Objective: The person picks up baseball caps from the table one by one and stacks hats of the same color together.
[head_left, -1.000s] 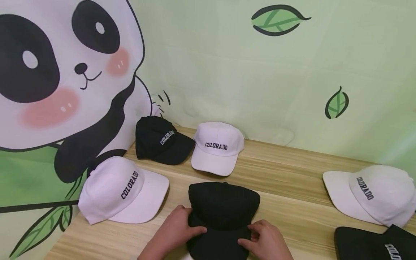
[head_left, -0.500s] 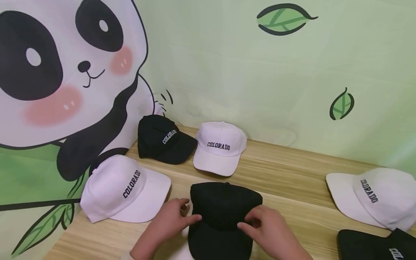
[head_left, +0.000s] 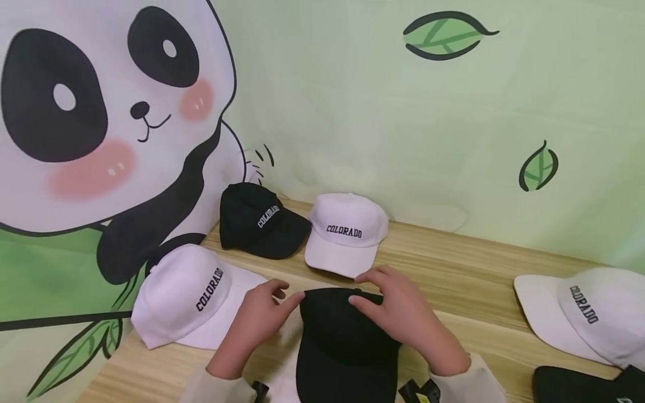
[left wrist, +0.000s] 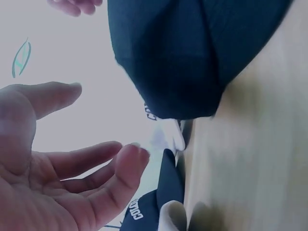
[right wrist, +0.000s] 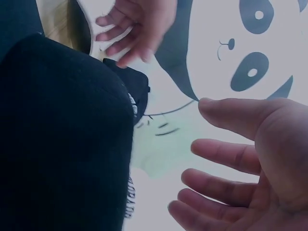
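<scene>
The left hand (head_left: 264, 310) was loosely curved, thumb (head_left: 291, 305) apart from fingers (head_left: 276, 286). The right hand (head_left: 400, 305) faced it across a gap, fingers relaxed, thumb aimed inward, wrist (head_left: 443, 350) behind.

At the back of the wood-grain desk (head_left: 453, 249), a black cap (head_left: 254, 224) just beside a white cap (head_left: 347, 215), both lettered COLORADO. Nearer on the left, another white cap (head_left: 176, 294), brim to the right; far over on the right, a third white cap (head_left: 604, 308) with a second black cap (head_left: 569, 385) close in front (cut off at the lower corner). Behind the desk, a pale green backdrop (head_left: 327, 112) with a large printed panda (head_left: 166, 129) and dark-outlined leaves (head_left: 445, 38).
</scene>
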{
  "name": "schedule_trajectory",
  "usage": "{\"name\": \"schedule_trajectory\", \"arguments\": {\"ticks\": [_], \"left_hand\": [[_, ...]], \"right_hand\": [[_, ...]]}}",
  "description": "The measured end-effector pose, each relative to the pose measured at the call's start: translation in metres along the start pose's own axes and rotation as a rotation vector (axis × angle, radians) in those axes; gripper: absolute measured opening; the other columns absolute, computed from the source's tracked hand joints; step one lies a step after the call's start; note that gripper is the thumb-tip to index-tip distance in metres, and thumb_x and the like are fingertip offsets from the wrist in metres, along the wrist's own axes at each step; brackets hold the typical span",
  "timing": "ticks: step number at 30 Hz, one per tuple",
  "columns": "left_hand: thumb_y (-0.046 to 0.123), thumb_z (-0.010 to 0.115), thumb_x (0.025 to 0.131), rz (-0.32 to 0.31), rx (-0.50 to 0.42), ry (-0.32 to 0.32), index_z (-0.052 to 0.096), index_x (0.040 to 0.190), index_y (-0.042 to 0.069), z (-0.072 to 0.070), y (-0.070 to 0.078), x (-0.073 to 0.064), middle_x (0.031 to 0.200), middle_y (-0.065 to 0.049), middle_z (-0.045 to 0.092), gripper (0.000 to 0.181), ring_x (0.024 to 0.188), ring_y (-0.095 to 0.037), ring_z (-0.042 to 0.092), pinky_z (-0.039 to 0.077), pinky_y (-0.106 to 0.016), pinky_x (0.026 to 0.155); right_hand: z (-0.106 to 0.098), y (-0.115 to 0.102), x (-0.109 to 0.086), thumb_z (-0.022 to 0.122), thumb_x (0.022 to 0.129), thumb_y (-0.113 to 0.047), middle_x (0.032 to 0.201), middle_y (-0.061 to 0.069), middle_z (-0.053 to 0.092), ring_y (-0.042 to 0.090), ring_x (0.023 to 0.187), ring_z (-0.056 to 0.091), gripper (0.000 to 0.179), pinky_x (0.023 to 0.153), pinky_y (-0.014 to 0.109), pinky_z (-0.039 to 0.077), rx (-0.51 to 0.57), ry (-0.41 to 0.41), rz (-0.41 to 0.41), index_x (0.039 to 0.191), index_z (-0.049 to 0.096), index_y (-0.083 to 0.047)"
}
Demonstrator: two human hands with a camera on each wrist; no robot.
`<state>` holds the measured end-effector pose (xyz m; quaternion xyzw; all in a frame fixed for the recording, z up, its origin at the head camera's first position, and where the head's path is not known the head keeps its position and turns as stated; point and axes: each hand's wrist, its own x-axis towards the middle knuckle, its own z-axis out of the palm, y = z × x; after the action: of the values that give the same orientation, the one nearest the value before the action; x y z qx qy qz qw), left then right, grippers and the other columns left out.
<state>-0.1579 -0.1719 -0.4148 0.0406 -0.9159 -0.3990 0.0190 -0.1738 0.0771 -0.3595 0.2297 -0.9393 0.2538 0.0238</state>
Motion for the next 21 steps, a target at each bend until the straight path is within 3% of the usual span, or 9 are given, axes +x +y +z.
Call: {"name": "schedule_trajectory", "arguments": {"ticks": [7, 12, 16, 21], "left_hand": [[0.043, 0.065, 0.090, -0.028, -0.039, 0.071, 0.062, 0.123, 0.002, -0.004, 0.001, 0.023, 0.113, -0.016, 0.067, 0.053, 0.092, -0.024, 0.066, 0.054, -0.039, 0.079], [0.042, 0.062, 0.091, -0.060, -0.065, 0.097, 0.049, 0.138, -0.002, -0.005, -0.001, 0.037, 0.129, -0.023, 0.058, 0.065, 0.107, -0.032, 0.063, 0.052, -0.046, 0.089], [0.042, 0.061, 0.092, -0.084, -0.070, 0.110, 0.041, 0.142, -0.005, -0.004, -0.002, 0.045, 0.140, -0.028, 0.047, 0.072, 0.123, -0.040, 0.053, 0.045, -0.052, 0.100], [0.044, 0.059, 0.092, -0.123, -0.092, 0.115, 0.030, 0.147, -0.008, -0.001, -0.004, 0.054, 0.149, -0.032, 0.031, 0.081, 0.137, -0.045, 0.035, 0.032, -0.056, 0.111]], "right_hand": [[0.012, -0.003, 0.030, 0.073, 0.086, -0.035, 0.122, 0.007, 0.061, 0.026, 0.110, 0.060, 0.041, 0.093, 0.044, 0.049, 0.018, -0.009, -0.069, 0.120, 0.065, -0.013], [0.012, -0.006, 0.055, 0.072, 0.087, -0.033, 0.126, 0.012, 0.060, 0.029, 0.116, 0.057, 0.046, 0.098, 0.046, 0.047, 0.025, -0.026, -0.114, 0.125, 0.062, -0.009], [0.012, -0.009, 0.075, 0.070, 0.088, -0.034, 0.127, 0.013, 0.060, 0.030, 0.119, 0.055, 0.049, 0.102, 0.046, 0.044, 0.021, -0.063, -0.130, 0.128, 0.060, -0.008], [0.015, -0.012, 0.099, 0.068, 0.089, -0.037, 0.136, 0.014, 0.055, 0.031, 0.127, 0.050, 0.054, 0.106, 0.046, 0.041, 0.019, -0.137, -0.088, 0.135, 0.055, -0.010]]}}
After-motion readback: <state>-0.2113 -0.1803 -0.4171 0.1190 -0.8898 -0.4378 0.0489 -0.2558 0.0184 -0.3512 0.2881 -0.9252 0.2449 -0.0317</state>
